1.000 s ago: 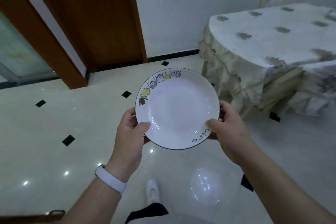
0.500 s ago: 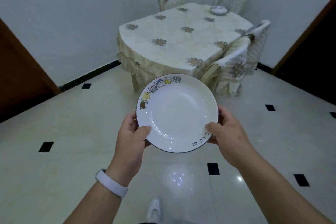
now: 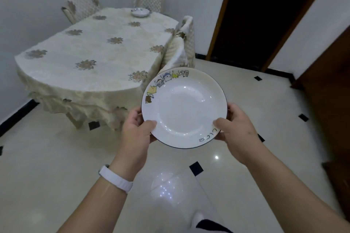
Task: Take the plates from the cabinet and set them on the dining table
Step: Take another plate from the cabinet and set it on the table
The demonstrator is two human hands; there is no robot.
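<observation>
The plate [image 3: 184, 108] is off the table and in the air, held level and face up between both hands. The left hand [image 3: 135, 134] grasps the near-left rim, thumb on top and fingers curled under; it wears a white wristband [image 3: 115, 178]. The right hand [image 3: 237, 132] grasps the near-right rim the same way, thumb beside the word printed on the rim.

The table [image 3: 91, 51] lies ahead and to the left of the left hand, well apart from it, with open floor [image 3: 56, 157] between. A chair [image 3: 180, 47] stands just beyond the plate's far edge, at the table's right side. One dish [image 3: 140, 12] already sits at the table's far end, far from either hand.

The step in hand seems to be the carry from cabinet to table; the placing is not yet done. The next move probably calls for walking forward and left, clear of the chair, until the hands are over the cloth. Then the plate has to come down flat before the thumbs lift and the fingers slide out from under it.
</observation>
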